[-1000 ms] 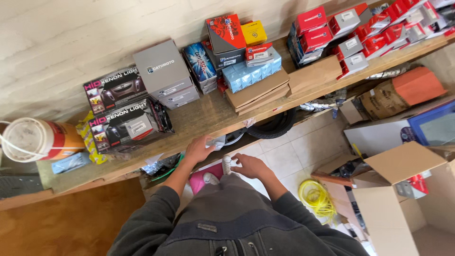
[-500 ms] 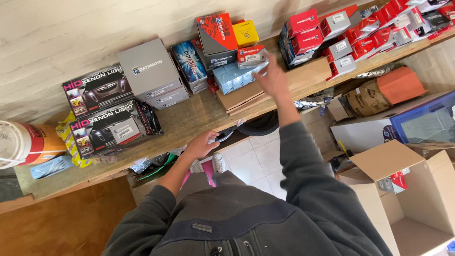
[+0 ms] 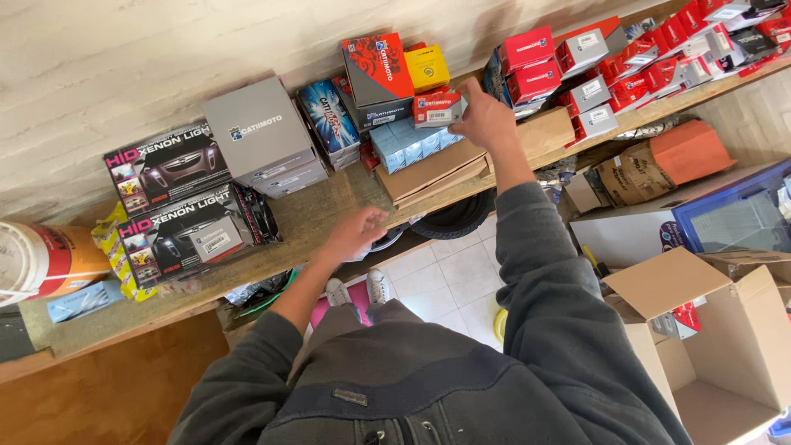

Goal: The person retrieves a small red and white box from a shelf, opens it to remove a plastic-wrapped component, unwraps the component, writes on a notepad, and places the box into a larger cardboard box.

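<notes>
Head view: right-hand fingers (image 3: 471, 97) are pinching one end of a small red-and-white box (image 3: 437, 109), which is sitting on a pale blue pack (image 3: 408, 142) atop flat brown cartons (image 3: 432, 169). The right hand (image 3: 486, 119) is reaching out over the wooden shelf (image 3: 321, 216); a steady, level grip would probably be keeping the little box from tipping. The left hand (image 3: 356, 233) is hovering above the shelf edge, fingers loosely curled, grasping nothing. A grey box (image 3: 257, 132) and black picture boxes (image 3: 177, 206) are standing to the left, and stacked red boxes (image 3: 626, 66) are crowding the right.
</notes>
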